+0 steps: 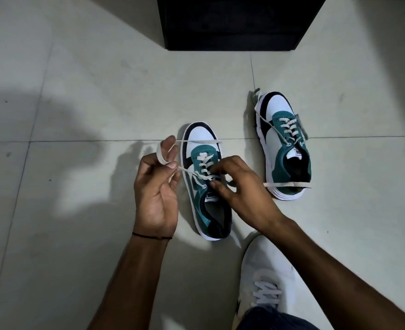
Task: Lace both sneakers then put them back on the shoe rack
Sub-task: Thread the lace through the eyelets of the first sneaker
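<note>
Gripping white lace (198, 141) ends, both hands' fingers (170, 148) work a teal, white, navy sneaker (202, 144).

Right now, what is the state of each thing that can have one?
Near teal-and-white sneaker: on floor, laced, ends not tied.
Its white lace: looped around left fingers.
Far teal-and-white sneaker: on floor, laced, ends loose.
Left hand: holding lace.
Right hand: pinching lace at eyelets.

Bare floor (77, 96) before shoe rack (235, 22)
</note>
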